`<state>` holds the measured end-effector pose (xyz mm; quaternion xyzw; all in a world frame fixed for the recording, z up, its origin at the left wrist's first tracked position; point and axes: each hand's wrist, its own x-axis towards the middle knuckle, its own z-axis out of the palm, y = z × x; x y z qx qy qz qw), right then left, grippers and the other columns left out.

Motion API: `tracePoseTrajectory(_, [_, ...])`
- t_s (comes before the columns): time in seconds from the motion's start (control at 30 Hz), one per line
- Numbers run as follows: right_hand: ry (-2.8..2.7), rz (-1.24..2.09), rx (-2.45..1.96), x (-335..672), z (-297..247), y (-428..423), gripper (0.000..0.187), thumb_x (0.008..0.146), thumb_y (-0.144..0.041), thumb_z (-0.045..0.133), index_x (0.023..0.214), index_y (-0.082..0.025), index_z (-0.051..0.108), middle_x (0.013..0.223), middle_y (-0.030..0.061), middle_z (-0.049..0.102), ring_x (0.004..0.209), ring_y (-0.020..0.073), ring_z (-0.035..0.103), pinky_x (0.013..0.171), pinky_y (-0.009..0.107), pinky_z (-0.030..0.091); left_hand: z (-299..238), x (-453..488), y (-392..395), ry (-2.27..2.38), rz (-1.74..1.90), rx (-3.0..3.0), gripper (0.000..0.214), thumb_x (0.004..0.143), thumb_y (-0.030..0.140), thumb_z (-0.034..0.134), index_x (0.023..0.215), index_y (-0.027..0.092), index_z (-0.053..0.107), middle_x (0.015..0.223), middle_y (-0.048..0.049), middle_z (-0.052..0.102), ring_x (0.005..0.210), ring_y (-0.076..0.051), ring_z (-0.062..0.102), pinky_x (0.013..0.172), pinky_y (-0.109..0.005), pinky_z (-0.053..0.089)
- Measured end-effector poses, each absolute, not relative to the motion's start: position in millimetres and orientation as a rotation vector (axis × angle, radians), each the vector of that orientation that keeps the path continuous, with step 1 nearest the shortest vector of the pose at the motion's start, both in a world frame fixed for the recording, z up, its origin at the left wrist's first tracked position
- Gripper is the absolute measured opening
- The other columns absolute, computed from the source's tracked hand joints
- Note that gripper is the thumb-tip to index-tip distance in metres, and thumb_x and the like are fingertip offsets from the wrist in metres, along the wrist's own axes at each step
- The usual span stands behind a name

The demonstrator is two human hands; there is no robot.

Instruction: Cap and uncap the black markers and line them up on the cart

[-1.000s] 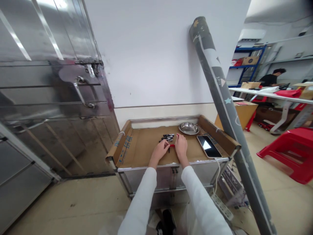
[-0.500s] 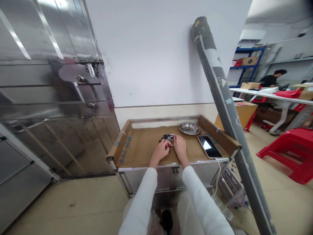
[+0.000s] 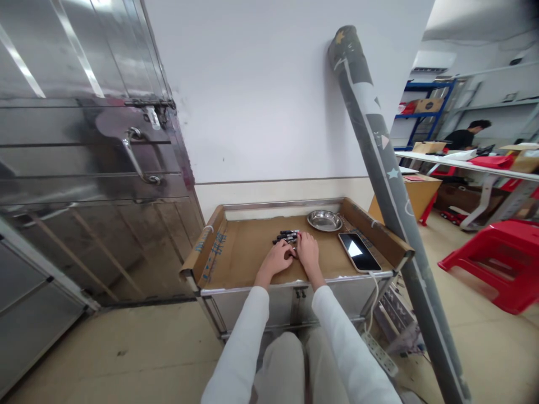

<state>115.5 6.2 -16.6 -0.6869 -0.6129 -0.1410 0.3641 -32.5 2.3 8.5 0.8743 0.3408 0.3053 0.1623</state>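
Drawing bare left hand (image 3: 275,259) and bare right hand (image 3: 308,250) closer than a second ago, nearly or fully meeting at bent fingertips over the flat brown cardboard lining (image 3: 248,235). Now mostly hiding the slim red rod, likely between the fingers, suggesting close two-handed work; cannot tell the exact pinch. Keeping just nearside of the bunched slender black-and-white pens (image 3: 287,235), left of the shiny round metal dish (image 3: 324,221).

**Hidden and truncated parts**

The fingers of the left hand (image 3: 277,260) and right hand (image 3: 309,250) conceal whatever lies between them and partly cover the pens (image 3: 287,234). The writing (image 3: 218,244) at left is too blurred to read. Picture edges truncate the door (image 3: 80,157), roll (image 3: 398,216) and stool (image 3: 501,255).
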Motion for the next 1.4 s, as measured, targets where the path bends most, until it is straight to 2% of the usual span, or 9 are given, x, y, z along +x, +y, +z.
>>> tracePoseTrajectory(0.2, [-1.577, -0.243, -1.791, 115.4, -11.7, 3.7, 0.033, 0.1, -0.025, 0.03, 0.096, -0.014, 0.061, 0.093, 0.0158, 0.065, 0.085, 0.0226, 0.059, 0.076, 0.033, 0.039, 9.8, -31.6, 4.7, 1.098, 0.985, 2.442, 0.004, 0.084, 0.019, 0.059, 0.085, 0.02, 0.062, 0.095, -0.0043, 0.057, 0.092, -0.019, 0.058, 0.089, -0.035, 0.047])
tracePoseTrajectory(0.4, [-1.587, -0.325, -1.777, 114.6, -12.5, 3.6, 0.029, 0.099, -0.024, 0.032, 0.096, -0.015, 0.06, 0.092, 0.0139, 0.067, 0.084, 0.0212, 0.059, 0.076, 0.031, 0.039, 8.7, -27.0, 12.0, 1.215, 1.117, 2.441, 0.007, 0.088, 0.019, 0.056, 0.091, 0.021, 0.061, 0.093, -0.0031, 0.059, 0.091, -0.018, 0.058, 0.088, -0.034, 0.046])
tracePoseTrajectory(0.57, [-1.61, -0.389, -1.758, 114.5, -12.6, -0.2, 0.03, 0.1, -0.026, 0.033, 0.097, -0.016, 0.061, 0.09, 0.0125, 0.067, 0.081, 0.0205, 0.059, 0.076, 0.032, 0.04, 6.3, -21.0, 23.2, 1.237, 1.078, 2.505, 0.009, 0.089, 0.02, 0.056, 0.089, 0.02, 0.064, 0.096, -0.0051, 0.06, 0.093, -0.02, 0.058, 0.088, -0.036, 0.046])
tracePoseTrajectory(0.73, [-1.664, -0.4, -1.728, 112.6, -8.6, -4.2, 0.031, 0.1, -0.025, 0.033, 0.103, -0.016, 0.062, 0.093, 0.0127, 0.065, 0.086, 0.021, 0.059, 0.079, 0.032, 0.041, 7.5, -22.3, 19.6, 1.251, 1.115, 2.53, 0.016, 0.092, 0.021, 0.05, 0.1, 0.021, 0.064, 0.101, -0.0057, 0.059, 0.095, -0.02, 0.057, 0.089, -0.035, 0.046])
tracePoseTrajectory(0.87, [-1.769, -0.297, -1.675, 114.0, -6.6, -7.7, 0.031, 0.099, -0.023, 0.034, 0.111, -0.014, 0.062, 0.098, 0.0139, 0.065, 0.088, 0.0217, 0.059, 0.081, 0.032, 0.043, 7.0, -28.9, 10.1, 1.202, 1.126, 2.518, 0.024, 0.088, 0.008, 0.045, 0.097, 0.02, 0.063, 0.099, -0.0052, 0.059, 0.096, -0.019, 0.057, 0.09, -0.035, 0.045])
tracePoseTrajectory(1.03, [-1.831, -0.096, -1.5, 120.2, -11.9, -11.4, 0.032, 0.098, -0.021, 0.035, 0.113, -0.017, 0.062, 0.102, 0.0108, 0.064, 0.092, 0.0195, 0.06, 0.085, 0.03, 0.046, 6.3, -33.4, 3.5, 1.249, 0.946, 2.564, 0.012, 0.085, 0.014, 0.054, 0.091, 0.02, 0.063, 0.101, -0.0056, 0.06, 0.097, -0.022, 0.056, 0.09, -0.037, 0.043])
tracePoseTrajectory(1.23, [-1.898, 0.064, -1.375, 115.9, -11.1, -17.2, 0.029, 0.096, -0.022, 0.039, 0.111, -0.02, 0.064, 0.11, 0.0092, 0.058, 0.095, 0.0174, 0.059, 0.089, 0.03, 0.047, 4.6, -34.1, 5.6, 1.418, 0.905, 2.452, 0.013, 0.088, 0.012, 0.049, 0.088, 0.019, 0.06, 0.096, -0.006, 0.059, 0.096, -0.02, 0.055, 0.09, -0.036, 0.043])
tracePoseTrajectory(1.4, [-1.921, 0.175, -1.305, 115.4, -10.1, -17.5, 0.026, 0.091, -0.016, 0.045, 0.109, -0.019, 0.064, 0.109, 0.008, 0.056, 0.098, 0.0171, 0.057, 0.093, 0.03, 0.045, 3.0, -34.0, 8.2, 1.353, 0.907, 2.448, 0.013, 0.086, 0.009, 0.05, 0.088, 0.018, 0.058, 0.096, -0.006, 0.06, 0.094, -0.019, 0.056, 0.09, -0.034, 0.045])
